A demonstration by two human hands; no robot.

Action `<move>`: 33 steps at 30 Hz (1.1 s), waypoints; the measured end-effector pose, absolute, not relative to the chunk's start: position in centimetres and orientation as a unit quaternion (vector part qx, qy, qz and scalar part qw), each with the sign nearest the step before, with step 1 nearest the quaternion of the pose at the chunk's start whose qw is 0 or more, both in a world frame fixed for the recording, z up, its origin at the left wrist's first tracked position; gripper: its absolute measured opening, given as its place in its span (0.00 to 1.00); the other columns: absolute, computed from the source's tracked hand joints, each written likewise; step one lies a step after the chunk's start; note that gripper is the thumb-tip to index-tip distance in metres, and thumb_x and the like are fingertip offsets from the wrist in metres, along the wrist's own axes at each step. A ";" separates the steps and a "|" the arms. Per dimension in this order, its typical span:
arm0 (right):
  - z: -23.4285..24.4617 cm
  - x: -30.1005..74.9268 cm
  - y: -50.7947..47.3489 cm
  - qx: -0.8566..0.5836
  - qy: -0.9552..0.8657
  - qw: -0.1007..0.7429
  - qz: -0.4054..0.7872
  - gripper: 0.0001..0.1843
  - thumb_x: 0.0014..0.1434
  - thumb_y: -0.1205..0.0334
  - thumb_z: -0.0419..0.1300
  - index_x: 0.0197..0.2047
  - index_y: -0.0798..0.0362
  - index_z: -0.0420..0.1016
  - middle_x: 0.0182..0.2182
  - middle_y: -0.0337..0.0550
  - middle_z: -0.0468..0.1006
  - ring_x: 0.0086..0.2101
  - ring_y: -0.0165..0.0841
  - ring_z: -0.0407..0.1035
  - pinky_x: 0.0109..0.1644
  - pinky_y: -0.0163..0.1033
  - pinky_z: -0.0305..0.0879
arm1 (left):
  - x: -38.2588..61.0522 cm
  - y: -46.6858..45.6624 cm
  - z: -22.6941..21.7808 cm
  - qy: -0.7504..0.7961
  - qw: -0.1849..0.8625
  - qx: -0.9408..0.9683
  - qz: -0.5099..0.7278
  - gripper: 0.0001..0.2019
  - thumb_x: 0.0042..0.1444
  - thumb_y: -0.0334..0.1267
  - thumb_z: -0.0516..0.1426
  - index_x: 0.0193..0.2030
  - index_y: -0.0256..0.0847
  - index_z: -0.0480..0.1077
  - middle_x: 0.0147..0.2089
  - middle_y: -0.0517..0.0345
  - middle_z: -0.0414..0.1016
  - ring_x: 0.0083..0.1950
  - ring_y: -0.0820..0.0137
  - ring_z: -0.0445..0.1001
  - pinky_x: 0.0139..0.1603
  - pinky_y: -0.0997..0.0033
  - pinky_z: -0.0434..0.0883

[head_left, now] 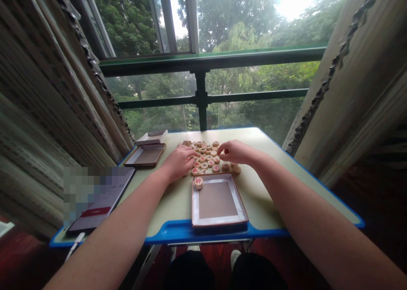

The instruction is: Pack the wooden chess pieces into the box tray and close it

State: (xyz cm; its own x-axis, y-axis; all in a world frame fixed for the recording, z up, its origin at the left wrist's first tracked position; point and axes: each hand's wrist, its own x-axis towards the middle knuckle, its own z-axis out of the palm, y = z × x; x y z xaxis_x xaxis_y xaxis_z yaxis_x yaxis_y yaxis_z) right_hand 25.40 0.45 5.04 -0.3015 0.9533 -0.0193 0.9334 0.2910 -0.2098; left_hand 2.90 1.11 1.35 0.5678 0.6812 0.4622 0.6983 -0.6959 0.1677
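Two hands flank a cluster of round game pieces

Between the hands, wooden pieces with red or dark characters (209, 158) spread over the pale worktop (251, 135). The left hand (182, 160) lies low on the cluster's nine o'clock side, fingers bent over the nearest pieces, which sit at its three o'clock. The right hand (235, 151) is at the opposite edge, thumb and fingertips drawn close, with the pieces at its nine o'clock. Whether either hand grips a piece, I cannot tell. At the cluster's six o'clock lies a shallow tray (218, 200); a red-marked piece (198, 182) sits inside its eleven o'clock corner. An open box (146, 155) rests at the left hand's nine o'clock.
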 end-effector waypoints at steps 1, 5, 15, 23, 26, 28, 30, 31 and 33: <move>4.9 25.6 0.8 -0.617 -0.781 0.057 0.082 0.15 0.50 0.59 0.59 0.42 0.50 0.78 0.29 0.40 0.78 0.23 0.27 0.66 0.28 0.30 0.56 | 2.9 1.1 1.4 -0.390 0.017 -0.885 -0.253 0.13 0.51 0.32 0.50 0.39 0.37 0.75 0.42 0.51 0.76 0.46 0.64 0.71 0.51 0.62 0.67; 4.3 26.5 1.7 -0.654 -0.749 0.037 0.101 0.14 0.49 0.57 0.60 0.39 0.51 0.78 0.24 0.40 0.77 0.21 0.27 0.66 0.28 0.31 0.57 | 3.0 1.1 1.3 -0.392 0.014 -0.887 -0.245 0.13 0.51 0.33 0.51 0.39 0.38 0.75 0.42 0.51 0.76 0.46 0.63 0.71 0.51 0.61 0.67; 4.8 26.3 0.8 -0.606 -0.769 0.054 0.198 0.11 0.50 0.57 0.57 0.29 0.56 0.77 0.19 0.41 0.75 0.21 0.28 0.66 0.26 0.31 0.58 | 3.0 1.0 1.3 -0.389 0.013 -0.886 -0.250 0.13 0.51 0.32 0.51 0.39 0.39 0.75 0.41 0.52 0.76 0.46 0.64 0.71 0.51 0.62 0.68; 4.9 26.7 1.3 -0.643 -0.740 0.078 0.181 0.13 0.50 0.57 0.58 0.30 0.57 0.79 0.23 0.44 0.77 0.23 0.28 0.68 0.26 0.30 0.59 | 3.0 0.9 1.5 -0.391 0.017 -0.888 -0.241 0.13 0.51 0.32 0.51 0.39 0.39 0.75 0.40 0.52 0.76 0.46 0.63 0.70 0.51 0.62 0.68; 5.0 26.7 1.4 -0.650 -0.737 0.073 0.171 0.13 0.51 0.57 0.57 0.33 0.57 0.79 0.23 0.43 0.77 0.23 0.28 0.67 0.25 0.30 0.58 | 3.0 0.9 1.6 -0.396 0.018 -0.886 -0.243 0.13 0.51 0.31 0.51 0.39 0.39 0.75 0.41 0.52 0.75 0.46 0.64 0.70 0.51 0.63 0.67; 5.0 26.7 1.4 -0.655 -0.731 0.074 0.178 0.13 0.51 0.58 0.57 0.33 0.56 0.80 0.24 0.43 0.77 0.23 0.28 0.68 0.26 0.30 0.58 | 3.0 0.9 1.5 -0.395 0.018 -0.886 -0.240 0.13 0.52 0.31 0.51 0.39 0.38 0.75 0.41 0.52 0.75 0.46 0.64 0.70 0.51 0.63 0.67; 4.9 26.6 1.4 -0.656 -0.722 0.083 0.201 0.14 0.52 0.59 0.55 0.35 0.56 0.80 0.24 0.44 0.77 0.22 0.28 0.68 0.26 0.30 0.59 | 3.0 0.9 1.5 -0.392 0.020 -0.890 -0.233 0.14 0.52 0.32 0.51 0.40 0.37 0.75 0.41 0.51 0.75 0.46 0.63 0.70 0.51 0.63 0.67; 4.8 26.6 1.3 -0.653 -0.722 0.085 0.212 0.14 0.53 0.59 0.55 0.35 0.56 0.80 0.23 0.43 0.77 0.22 0.28 0.67 0.26 0.30 0.60 | 3.0 1.0 1.5 -0.390 0.022 -0.891 -0.230 0.14 0.52 0.32 0.51 0.40 0.37 0.75 0.41 0.51 0.75 0.46 0.63 0.70 0.51 0.62 0.68; 4.7 26.6 1.3 -0.636 -0.735 0.078 0.220 0.15 0.54 0.58 0.54 0.35 0.56 0.80 0.21 0.43 0.76 0.21 0.27 0.67 0.26 0.30 0.60 | 3.0 1.0 1.5 -0.388 0.023 -0.892 -0.229 0.14 0.52 0.32 0.50 0.40 0.37 0.75 0.41 0.51 0.75 0.46 0.63 0.70 0.51 0.62 0.68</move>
State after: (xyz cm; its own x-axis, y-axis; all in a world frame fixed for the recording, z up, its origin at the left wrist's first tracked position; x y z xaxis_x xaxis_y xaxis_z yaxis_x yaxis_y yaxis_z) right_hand 26.59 1.26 4.69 -0.1786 0.9701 -0.1644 0.9011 0.0942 -0.4232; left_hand 2.96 0.98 1.48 0.5936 0.6823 0.4268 0.7031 -0.6977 0.1375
